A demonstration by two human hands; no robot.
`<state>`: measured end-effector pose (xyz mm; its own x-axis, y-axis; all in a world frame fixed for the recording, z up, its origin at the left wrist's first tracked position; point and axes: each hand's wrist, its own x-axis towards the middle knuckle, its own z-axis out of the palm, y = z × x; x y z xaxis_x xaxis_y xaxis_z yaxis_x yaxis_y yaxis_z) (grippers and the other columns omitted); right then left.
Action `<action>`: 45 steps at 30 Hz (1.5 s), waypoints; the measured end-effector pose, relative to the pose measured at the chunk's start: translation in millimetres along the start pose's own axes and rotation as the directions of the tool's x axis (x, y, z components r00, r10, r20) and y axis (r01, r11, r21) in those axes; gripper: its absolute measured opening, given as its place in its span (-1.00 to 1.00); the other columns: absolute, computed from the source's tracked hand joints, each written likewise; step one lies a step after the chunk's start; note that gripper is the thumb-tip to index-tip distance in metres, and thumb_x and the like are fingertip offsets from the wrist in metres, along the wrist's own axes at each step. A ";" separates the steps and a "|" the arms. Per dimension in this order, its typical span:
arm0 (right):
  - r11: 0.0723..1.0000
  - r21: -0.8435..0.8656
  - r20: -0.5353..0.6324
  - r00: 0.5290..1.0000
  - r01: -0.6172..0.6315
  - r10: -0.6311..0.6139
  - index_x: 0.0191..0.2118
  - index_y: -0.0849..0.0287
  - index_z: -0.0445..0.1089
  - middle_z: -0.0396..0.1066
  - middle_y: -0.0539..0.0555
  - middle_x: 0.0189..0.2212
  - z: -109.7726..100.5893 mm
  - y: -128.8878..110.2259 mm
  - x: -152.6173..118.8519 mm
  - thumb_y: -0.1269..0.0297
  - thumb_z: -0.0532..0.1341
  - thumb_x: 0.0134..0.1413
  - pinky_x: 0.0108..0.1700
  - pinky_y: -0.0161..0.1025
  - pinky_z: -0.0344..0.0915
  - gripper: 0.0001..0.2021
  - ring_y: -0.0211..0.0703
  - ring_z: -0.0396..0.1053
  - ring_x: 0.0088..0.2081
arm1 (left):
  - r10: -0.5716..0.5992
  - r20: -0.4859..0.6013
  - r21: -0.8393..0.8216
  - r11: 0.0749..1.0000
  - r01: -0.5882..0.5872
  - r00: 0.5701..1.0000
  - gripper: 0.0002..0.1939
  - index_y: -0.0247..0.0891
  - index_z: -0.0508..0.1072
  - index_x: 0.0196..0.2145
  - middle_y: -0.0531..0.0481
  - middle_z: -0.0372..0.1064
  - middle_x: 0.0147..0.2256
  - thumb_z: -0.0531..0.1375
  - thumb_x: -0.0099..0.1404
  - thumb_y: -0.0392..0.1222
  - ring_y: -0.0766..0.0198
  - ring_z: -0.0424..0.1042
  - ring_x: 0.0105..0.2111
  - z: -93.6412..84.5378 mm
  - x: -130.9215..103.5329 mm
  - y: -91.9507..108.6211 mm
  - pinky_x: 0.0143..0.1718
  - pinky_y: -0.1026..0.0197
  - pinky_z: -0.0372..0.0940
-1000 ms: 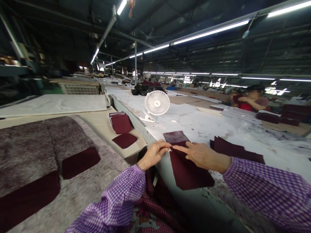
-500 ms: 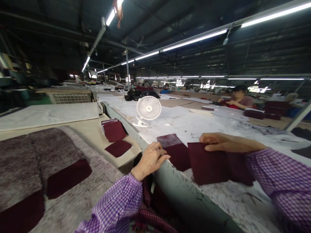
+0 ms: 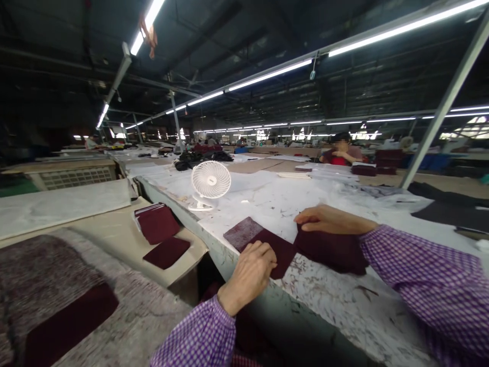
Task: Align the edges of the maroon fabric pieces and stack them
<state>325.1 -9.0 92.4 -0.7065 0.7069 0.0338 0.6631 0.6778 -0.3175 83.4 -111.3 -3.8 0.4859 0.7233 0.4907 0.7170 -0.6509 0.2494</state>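
Observation:
My left hand (image 3: 254, 270) rests with its fingers loosely bent on a flat maroon fabric piece (image 3: 284, 250) near the table's front edge; its fingertips are partly hidden. Beyond that piece, a greyish, speckled patch (image 3: 242, 232) shows. To the right, my right hand (image 3: 332, 220) grips the upper edge of another maroon cut of fabric (image 3: 330, 252), thumb and fingers closed on it. This second cut hangs low over the white table surface, and its left corner meets the flat piece.
A white clip fan (image 3: 211, 180) stands on the white-covered table (image 3: 260, 188). On the left board lie a maroon fabric stack (image 3: 157, 223) and a single piece (image 3: 167, 253). Speckled fabric (image 3: 46, 270) lies nearer. A metal post (image 3: 445, 102) rises at right; a person (image 3: 344, 150) sits beyond.
My left hand has moved from the table edge onto the flat maroon piece. The fabric in my right hand has shifted and looks more bunched. The view has turned right.

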 end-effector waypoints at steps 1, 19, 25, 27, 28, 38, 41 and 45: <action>0.999 0.026 0.041 0.998 0.044 -0.045 -0.05 0.17 0.40 0.46 0.11 -0.14 4.5 -13.5 2.5 0.16 0.11 0.09 -0.08 -0.17 0.29 -0.66 -0.11 0.41 -0.17 | -0.001 0.005 -0.001 1.000 0.001 1.000 -0.85 -0.26 0.35 -0.37 -0.03 0.33 -0.31 0.02 0.34 -0.27 0.20 0.27 -0.26 -1.3 -1.6 -4.2 -0.17 0.11 0.18; 0.871 -0.262 0.130 0.910 0.415 -0.395 -0.27 0.20 0.32 0.36 0.07 -0.30 64.7 -92.2 3.4 0.11 0.15 0.11 -0.29 -0.27 0.17 -0.77 -0.18 0.29 -0.30 | -0.028 -0.073 -0.273 0.962 0.007 0.997 -0.76 -0.20 0.47 -0.25 -0.06 0.34 -0.20 0.21 0.19 -0.02 0.19 0.29 -0.16 -18.9 -24.3 -46.5 -0.08 0.11 0.23; 0.909 -0.240 0.024 0.938 0.341 -0.346 -0.35 0.19 0.29 0.33 0.05 -0.34 75.6 -92.1 2.7 0.35 0.00 0.20 -0.28 -0.27 0.16 -0.84 -0.22 0.26 -0.33 | -0.038 -0.100 -0.380 0.925 -0.003 0.994 -0.79 -0.22 0.51 -0.37 -0.06 0.39 -0.23 0.13 0.28 -0.10 0.22 0.31 -0.17 -18.1 -24.3 -44.9 -0.06 0.13 0.20; 0.943 -0.126 -0.034 0.948 0.309 -0.315 -0.36 0.19 0.27 0.32 0.03 -0.39 78.5 -88.8 7.1 0.35 -0.02 0.21 -0.30 -0.28 0.16 -0.82 -0.24 0.24 -0.37 | -0.057 -0.098 -0.452 0.892 0.007 0.994 -0.77 -0.26 0.49 -0.39 -0.07 0.40 -0.26 0.10 0.30 -0.12 0.22 0.32 -0.18 -19.6 -24.2 -47.6 -0.07 0.14 0.20; 0.956 -0.053 -0.060 0.955 0.288 -0.291 -0.37 0.19 0.26 0.31 0.02 -0.42 79.3 -87.4 9.2 0.34 -0.02 0.21 -0.31 -0.29 0.15 -0.82 -0.25 0.23 -0.39 | -0.066 -0.095 -0.487 0.874 0.012 0.993 -0.77 -0.27 0.48 -0.39 -0.07 0.41 -0.27 0.10 0.31 -0.12 0.23 0.33 -0.19 -20.4 -24.4 -49.5 -0.07 0.14 0.20; 0.879 0.477 0.016 0.999 0.017 -0.028 -0.46 0.23 0.28 0.25 -0.02 -0.55 91.5 -82.4 21.1 0.18 0.12 0.07 -0.47 -0.34 0.08 -0.78 -0.30 0.15 -0.51 | -0.357 -0.298 -0.641 0.762 0.091 0.885 -0.76 -0.29 0.43 -0.36 -0.07 0.38 -0.28 0.22 0.19 -0.04 0.21 0.35 -0.21 -13.6 -19.0 -47.1 -0.10 0.13 0.25; 0.875 0.484 0.022 0.999 0.015 -0.030 -0.50 0.23 0.28 0.22 -0.04 -0.58 93.2 -79.4 22.9 0.15 0.13 0.06 -0.48 -0.33 0.05 -0.74 -0.31 0.12 -0.52 | -0.220 -0.333 -0.480 0.877 0.036 0.917 -0.64 -0.23 0.42 -0.22 -0.10 0.33 -0.14 0.32 0.06 -0.03 0.11 0.27 -0.03 -5.9 -19.8 -40.9 0.03 0.03 0.18; 0.846 0.533 -0.086 0.994 -0.017 0.073 -0.48 0.22 0.26 0.21 -0.04 -0.54 96.2 -73.9 25.5 0.10 0.11 0.07 -0.40 -0.30 0.10 -0.72 -0.29 0.13 -0.47 | -0.083 -0.374 -0.197 0.980 0.008 0.924 -0.45 -0.20 0.27 0.03 -0.18 0.24 0.01 0.28 0.12 -0.01 0.00 0.10 0.13 -0.5 -26.2 -39.5 0.12 -0.15 0.06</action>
<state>234.2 -60.4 25.5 -0.6321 0.7695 0.0913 0.4407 0.4539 -0.7744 42.1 -104.7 -26.2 0.2027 0.6358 0.7447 0.6086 -0.6776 0.4129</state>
